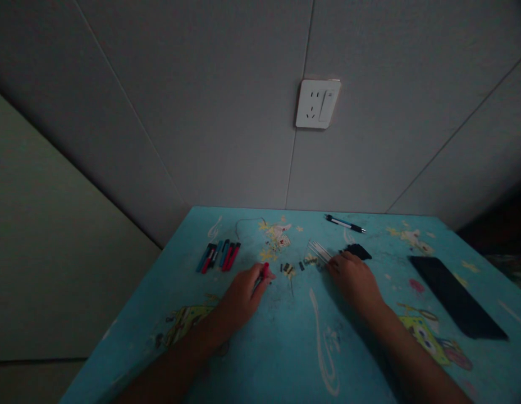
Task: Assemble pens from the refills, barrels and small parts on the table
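My left hand [242,293] rests on the blue cartoon-printed table [286,348] with its fingers closed round a red pen part [264,271]. My right hand [353,279] lies palm down, its fingertips curled at a bundle of thin clear refill tubes [319,251]; whether it grips them I cannot tell. A small black heap [358,251] sits just beyond that hand. Several tiny dark pen pieces [291,267] lie between the two hands.
A row of red, blue and black pen barrels [219,256] lies at the left rear. One whole pen [345,224] rests near the far edge. A black phone [456,295] lies at the right. A wall socket [317,104] is above.
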Demonstrator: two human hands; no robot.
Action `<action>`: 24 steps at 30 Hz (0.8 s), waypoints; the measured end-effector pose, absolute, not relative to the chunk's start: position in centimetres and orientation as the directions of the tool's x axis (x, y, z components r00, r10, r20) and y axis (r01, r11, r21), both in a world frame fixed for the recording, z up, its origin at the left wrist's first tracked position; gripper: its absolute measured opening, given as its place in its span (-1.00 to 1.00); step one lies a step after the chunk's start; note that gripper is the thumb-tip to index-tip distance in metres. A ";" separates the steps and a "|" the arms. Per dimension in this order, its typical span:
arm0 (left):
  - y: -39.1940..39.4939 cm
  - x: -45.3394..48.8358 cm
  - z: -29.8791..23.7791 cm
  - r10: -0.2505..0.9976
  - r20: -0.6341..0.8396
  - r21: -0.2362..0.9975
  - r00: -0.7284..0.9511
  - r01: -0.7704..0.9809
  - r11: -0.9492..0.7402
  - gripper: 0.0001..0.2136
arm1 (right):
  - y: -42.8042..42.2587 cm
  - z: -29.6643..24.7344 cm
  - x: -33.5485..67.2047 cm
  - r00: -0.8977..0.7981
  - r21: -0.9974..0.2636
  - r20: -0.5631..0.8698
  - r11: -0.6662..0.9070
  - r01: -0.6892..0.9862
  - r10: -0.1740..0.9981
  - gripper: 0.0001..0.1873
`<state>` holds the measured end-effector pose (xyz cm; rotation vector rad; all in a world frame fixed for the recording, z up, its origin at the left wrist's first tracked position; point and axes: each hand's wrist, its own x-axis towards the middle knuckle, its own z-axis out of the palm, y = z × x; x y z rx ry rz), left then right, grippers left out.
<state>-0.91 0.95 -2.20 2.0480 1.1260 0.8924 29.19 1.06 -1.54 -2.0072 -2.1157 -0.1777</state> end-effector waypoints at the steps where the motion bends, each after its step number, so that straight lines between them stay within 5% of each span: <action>1: 1.0 -0.9 -2.3 0.875 0.264 0.771 0.406 0.457 -0.444 -0.86 | 1.0 -1.5 29.1 -0.040 -0.062 0.238 0.056 0.997 0.970 -0.78; 9: 1.1 -1.1 -2.4 0.840 0.317 0.701 0.440 0.488 -0.520 -0.81 | 1.2 -1.5 28.8 -0.005 -0.036 0.230 0.013 0.999 0.973 -0.74; 17: 1.3 -1.2 -2.4 0.818 0.365 0.679 0.445 0.473 -0.561 -0.79 | 0.4 0.2 27.1 0.001 -0.449 0.402 0.196 0.872 0.916 -0.70; 24: 0.9 -1.2 -1.3 0.805 0.324 0.600 0.498 0.550 -0.581 -0.79 | -1.6 -0.4 23.8 -0.242 -0.491 0.332 0.387 0.781 0.911 -0.73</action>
